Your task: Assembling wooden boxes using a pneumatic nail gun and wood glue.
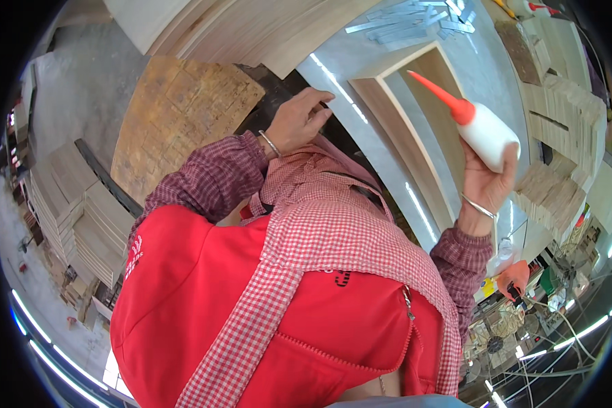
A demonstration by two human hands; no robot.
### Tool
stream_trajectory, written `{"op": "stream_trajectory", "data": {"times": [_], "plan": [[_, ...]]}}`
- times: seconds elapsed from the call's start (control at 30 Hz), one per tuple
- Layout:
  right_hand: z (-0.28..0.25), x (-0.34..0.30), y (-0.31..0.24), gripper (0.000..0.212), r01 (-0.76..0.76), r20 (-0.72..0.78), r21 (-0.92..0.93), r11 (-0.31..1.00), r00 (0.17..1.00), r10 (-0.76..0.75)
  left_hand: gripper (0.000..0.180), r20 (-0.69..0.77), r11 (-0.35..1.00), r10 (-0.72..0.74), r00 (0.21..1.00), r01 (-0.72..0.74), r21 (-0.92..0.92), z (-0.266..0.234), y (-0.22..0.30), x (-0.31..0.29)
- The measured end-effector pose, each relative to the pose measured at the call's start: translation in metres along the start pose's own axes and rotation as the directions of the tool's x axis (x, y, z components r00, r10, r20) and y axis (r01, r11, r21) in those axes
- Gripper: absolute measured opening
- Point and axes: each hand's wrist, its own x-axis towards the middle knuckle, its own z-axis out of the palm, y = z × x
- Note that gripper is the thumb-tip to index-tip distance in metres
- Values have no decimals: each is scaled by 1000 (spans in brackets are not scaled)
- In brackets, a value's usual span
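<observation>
A white squeeze bottle (491,136) with a long, pointed red nozzle is gripped in my right hand (484,178). Its tip points up and to the left, over a wooden frame (401,129) of pale boards on the shiny grey tabletop (343,139). My left hand (298,122) is beside the table's near edge, in front of my checked apron. Its fingers are loosely bent, the thumb stands apart from them, and nothing shows between them.
Pale boards (251,34) are stacked at the back. Flat metal strips (421,19) lie scattered on the far tabletop. Wooden pieces (564,129) are piled at the right. A worn brown board (177,115) and stacked panels (75,211) stand to the left.
</observation>
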Motion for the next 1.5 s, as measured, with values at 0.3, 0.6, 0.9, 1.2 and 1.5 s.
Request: {"op": "stream_trajectory", "data": {"times": [0.3,0.6,0.9,1.2,1.5], "plan": [[-22,14,-16,62,-38,231,110,993,973,12,25,-92,973,-227,970,230,25,12,-37,-93],[-38,47,-18,63,-136,423,16,991,899,117,24,-373,875,-450,812,483,-3,61,-50,-204],[-54,48,-9,60,-61,330,-48,997,941,74,23,-388,892,-402,829,451,39,71,-66,-184],[-70,55,-8,57,-107,313,37,994,946,90,24,-454,905,-280,846,391,169,58,-55,-178],[-55,47,-4,58,-118,310,4,993,944,111,24,-432,874,-345,834,452,176,47,-54,-206]]}}
